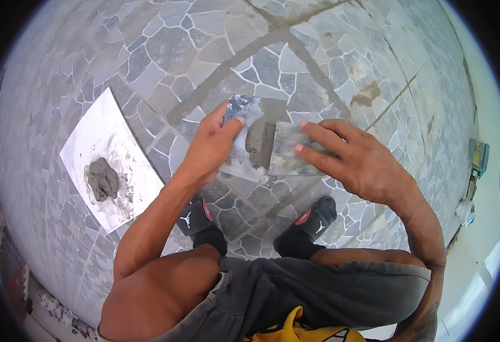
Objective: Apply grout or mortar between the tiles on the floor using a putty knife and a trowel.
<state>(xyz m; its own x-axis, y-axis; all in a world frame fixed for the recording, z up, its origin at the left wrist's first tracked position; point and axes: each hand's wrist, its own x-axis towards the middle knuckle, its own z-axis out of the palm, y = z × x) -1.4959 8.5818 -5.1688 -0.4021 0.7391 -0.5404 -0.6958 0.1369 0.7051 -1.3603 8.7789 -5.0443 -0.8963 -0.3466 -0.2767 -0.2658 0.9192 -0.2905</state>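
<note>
My left hand (209,147) grips a thin, smeared flat plate (244,109) by its left edge, thumb on top. Grey mortar (258,143) lies across the plate's middle and right part. In my right hand (367,162) is a thin rectangular scraper (287,153) with a fine dotted texture; two fingers press on its upper face. The scraper's left edge meets the mortar and overlaps the plate. Both are held above the paving, over the gap between my feet. The underside of each is hidden.
To the left, a white board (86,139) lies on the floor with a mortar lump (103,179) on it. The stone-patterned tile floor (164,51) has grey mortar-filled joints (227,65) ahead. My sandalled feet (317,219) stand just below my hands. Several items (479,157) line the right wall.
</note>
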